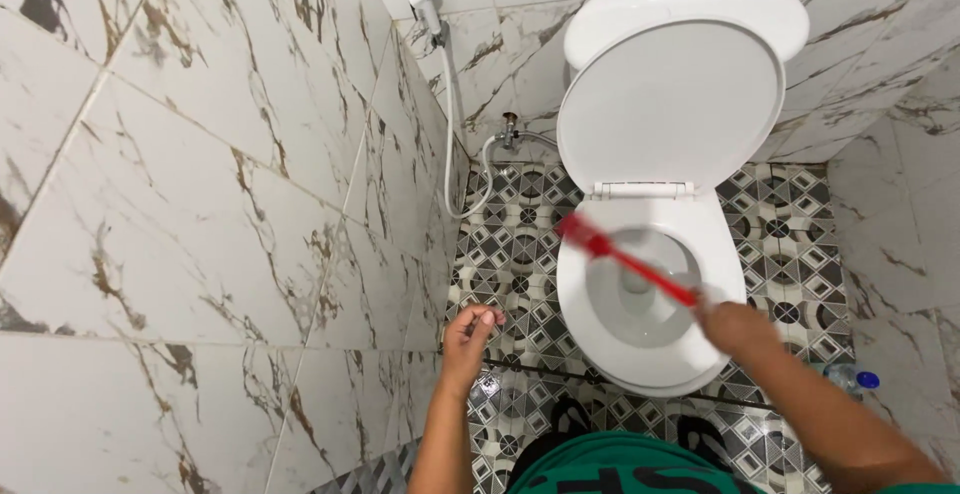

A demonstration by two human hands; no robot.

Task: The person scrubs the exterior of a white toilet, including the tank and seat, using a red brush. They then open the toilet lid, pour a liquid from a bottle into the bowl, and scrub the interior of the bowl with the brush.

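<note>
Two hands are in view. The right hand (735, 324) grips the handle of a red toilet brush (625, 259), whose blurred head is at the left rim of the white toilet bowl (590, 304). The left hand (470, 334), left of the bowl, holds nothing, its fingers loosely curled. Good scrubbing probably needs short firm strokes, the head low inside the bowl.

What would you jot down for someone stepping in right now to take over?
Right hand: grip shut on the red toilet brush, its head at the bowl's far-left rim.
Left hand: empty, fingers loosely curled, apart from the marbled wall.
Toilet: lid and seat up, bowl open.
Done: brush is at the bowl.
Left: cannot tell how much is scrubbed; bidet sprayer hangs on the wall, untouched.
</note>
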